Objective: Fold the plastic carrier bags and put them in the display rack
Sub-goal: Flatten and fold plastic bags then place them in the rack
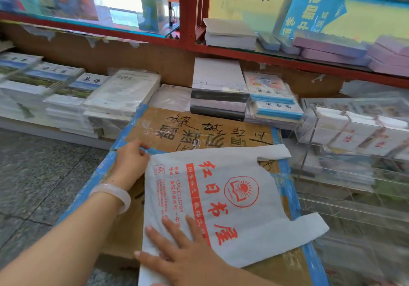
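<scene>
Bookshop shelves behind; bag [223, 199] lies flat, unfolded, on a carton [199, 128] (rack [354, 152] just right). Left hand [130, 159] pinches its far corner; right hand [177, 252] presses flat, fingers spread. Folding barely begun.

A white plastic carrier bag [223, 199] printed with red characters and a red book-and-sun emblem lies on a brown cardboard box [199, 128] edged in blue tape, black handwriting across it, below red-framed shelving [188, 30] holding lilac paper packs [332, 48].
</scene>
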`<state>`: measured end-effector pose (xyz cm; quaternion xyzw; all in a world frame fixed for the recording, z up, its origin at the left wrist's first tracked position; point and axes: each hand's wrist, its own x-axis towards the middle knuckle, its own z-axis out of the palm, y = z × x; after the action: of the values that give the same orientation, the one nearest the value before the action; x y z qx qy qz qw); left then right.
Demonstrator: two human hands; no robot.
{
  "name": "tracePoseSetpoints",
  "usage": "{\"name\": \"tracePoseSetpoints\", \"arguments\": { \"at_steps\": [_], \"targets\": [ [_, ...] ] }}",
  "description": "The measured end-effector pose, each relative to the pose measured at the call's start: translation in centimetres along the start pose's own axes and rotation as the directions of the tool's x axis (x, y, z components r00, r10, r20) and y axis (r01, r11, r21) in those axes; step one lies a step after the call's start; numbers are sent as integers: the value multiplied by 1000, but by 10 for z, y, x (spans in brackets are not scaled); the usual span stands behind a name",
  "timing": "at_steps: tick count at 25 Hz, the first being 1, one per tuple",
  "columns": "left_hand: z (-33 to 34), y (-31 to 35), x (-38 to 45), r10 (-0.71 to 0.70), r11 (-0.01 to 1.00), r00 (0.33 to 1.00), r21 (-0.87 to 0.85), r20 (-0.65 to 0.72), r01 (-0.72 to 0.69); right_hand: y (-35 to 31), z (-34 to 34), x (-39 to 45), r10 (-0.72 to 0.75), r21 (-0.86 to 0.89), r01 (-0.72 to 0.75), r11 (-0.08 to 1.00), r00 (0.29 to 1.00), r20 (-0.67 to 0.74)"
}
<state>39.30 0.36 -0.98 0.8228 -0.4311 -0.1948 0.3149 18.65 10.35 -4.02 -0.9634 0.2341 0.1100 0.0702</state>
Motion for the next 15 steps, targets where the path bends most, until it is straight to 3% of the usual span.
{"name": "tracePoseSetpoints", "arguments": {
  "at_steps": [1,2,3,5,7,9,12,15],
  "targets": [
    [2,2,-4,67,998,995,19,-78,-65,-4,-5,4,11,135,-8,991,1000,-22],
    [3,4,-9,173,985,973,51,-151,-168,-6,-14,9,56,251,-12,968,984,-171],
    [5,6,-16,300,953,936,104,-183,-285,-1,-27,17,129,386,-44,921,971,-199],
    [13,5,-32,446,880,894,207,-46,-428,20,-49,32,361,511,-188,839,894,-265],
    [25,-2,-45,385,795,890,401,246,-455,43,-51,48,468,445,-313,839,833,-295],
    [31,-11,-52,282,679,877,565,388,-468,54,-41,62,385,315,-313,896,901,-198],
    [34,-16,-51,259,692,894,576,364,-435,88,-25,65,358,195,-332,923,926,-117],
    [34,-16,-51,252,706,901,570,354,-421,146,-19,35,557,111,-547,830,820,-127]
  ]
}}
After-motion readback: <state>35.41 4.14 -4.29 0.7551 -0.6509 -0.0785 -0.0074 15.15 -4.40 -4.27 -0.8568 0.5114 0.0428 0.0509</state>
